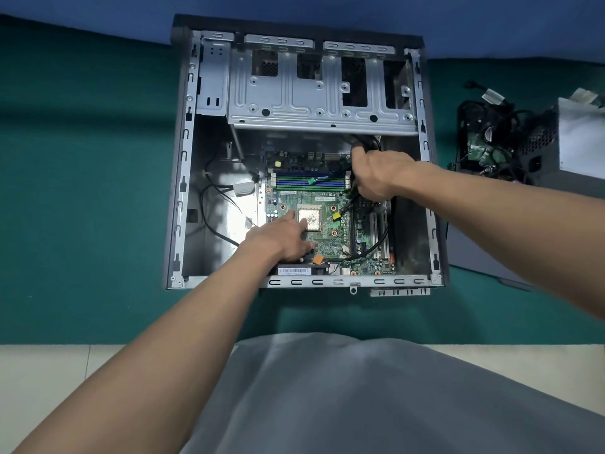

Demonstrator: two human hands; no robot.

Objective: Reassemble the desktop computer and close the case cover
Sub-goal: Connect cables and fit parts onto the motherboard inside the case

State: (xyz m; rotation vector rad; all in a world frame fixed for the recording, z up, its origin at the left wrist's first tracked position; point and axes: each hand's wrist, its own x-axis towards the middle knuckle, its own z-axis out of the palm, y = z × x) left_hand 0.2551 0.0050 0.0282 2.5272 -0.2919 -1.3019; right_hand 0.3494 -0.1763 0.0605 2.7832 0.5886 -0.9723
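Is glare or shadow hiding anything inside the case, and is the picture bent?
Head view: glare washes out the bare case floor left of the motherboard; the drive cage shades the board's far edge, where the right hand grips black cables; the case's rails bow, wide-angle distortion; the CPU is sharp.

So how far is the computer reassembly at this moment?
Done: the motherboard sits in the case with memory modules seated. In hand: the right hand grips black cables while the left hand rests beside the bare CPU. Left: the power supply lies outside, and the case is uncovered.
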